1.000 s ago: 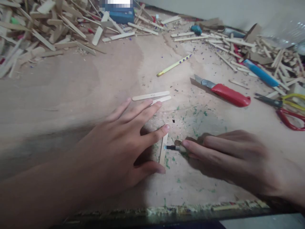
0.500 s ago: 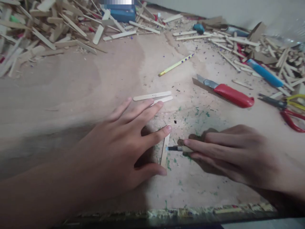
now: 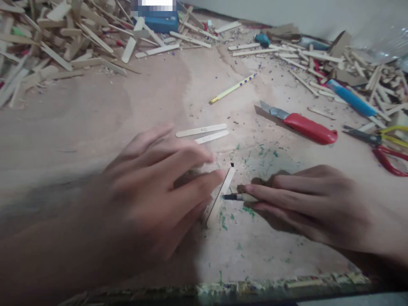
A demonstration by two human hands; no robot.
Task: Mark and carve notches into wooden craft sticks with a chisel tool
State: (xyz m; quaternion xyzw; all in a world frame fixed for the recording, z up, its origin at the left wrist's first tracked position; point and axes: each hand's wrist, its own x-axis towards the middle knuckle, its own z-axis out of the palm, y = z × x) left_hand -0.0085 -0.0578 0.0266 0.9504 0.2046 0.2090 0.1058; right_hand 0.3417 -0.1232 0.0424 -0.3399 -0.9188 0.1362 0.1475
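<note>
A pale wooden craft stick point(image 3: 220, 196) lies slanted on the worktable point(image 3: 153, 102). My right hand point(image 3: 315, 204) is closed around the light handle of a small carving chisel point(image 3: 234, 197); the dark metal tip rests at the stick's right edge, near its middle. Somewhat blurred, my left hand point(image 3: 159, 182) hovers on the stick's left side, fingers bent but apart. Its index fingertip is close to the stick's upper part; whether they touch I cannot tell. Beyond the left hand lie two more craft sticks, one marked point(image 3: 201, 130) and one lower point(image 3: 212, 137).
A yellow pencil point(image 3: 232, 89), a red utility knife point(image 3: 309, 127) with its blade out and scissors point(image 3: 379, 138) lie beyond the right hand. Heaps of sticks point(image 3: 76, 38) and scraps point(image 3: 376, 80) fill the back corners, with a blue box point(image 3: 161, 23). Green shavings dot the table.
My left hand has drawn back to the left, its thumb off the stick and its fingers more bent. The craft stick has turned, its top to the right and its bottom to the left.
</note>
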